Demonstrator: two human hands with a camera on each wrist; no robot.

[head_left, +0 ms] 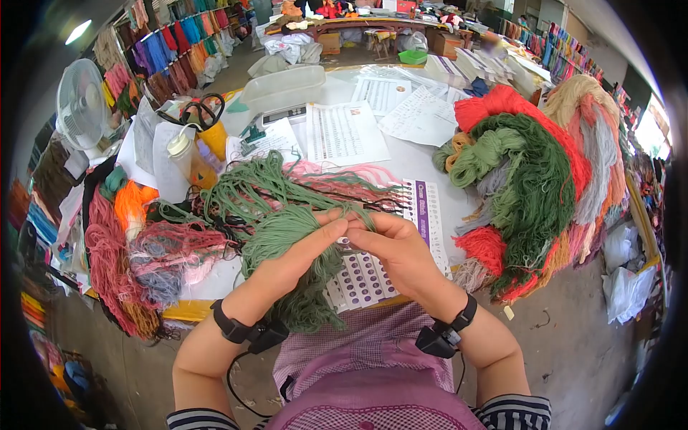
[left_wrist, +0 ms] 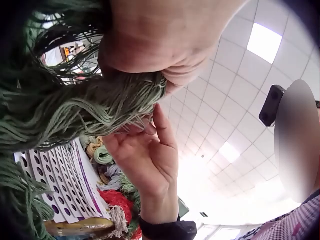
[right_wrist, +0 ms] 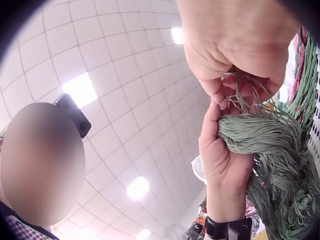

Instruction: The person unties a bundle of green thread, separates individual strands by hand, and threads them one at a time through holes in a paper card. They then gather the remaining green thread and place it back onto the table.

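Note:
A thick bundle of green thread [head_left: 281,240] hangs from the left hand [head_left: 304,247], whose fingers curl round its upper end. In the right wrist view the green bundle [right_wrist: 270,137] lies across the left palm [right_wrist: 223,162]. Thumb and fingers of the right hand [head_left: 394,247] pinch thin strands at the bundle's top, close to the left fingertips. The left wrist view shows the right hand [left_wrist: 150,157] just beyond the bundle [left_wrist: 100,107]. Beneath both hands lies a white card with rows of purple dots [head_left: 362,279]; another card with punched holes [head_left: 423,208] holds pink and dark threads.
Coloured skeins [head_left: 530,179] are heaped at the right, with pink and orange ones [head_left: 118,265] at the left. Printed sheets [head_left: 344,132], a plastic tray [head_left: 283,87], a bottle [head_left: 188,159] and a yellow holder with scissors [head_left: 213,136] stand or lie farther back. A fan [head_left: 82,107] is at the left.

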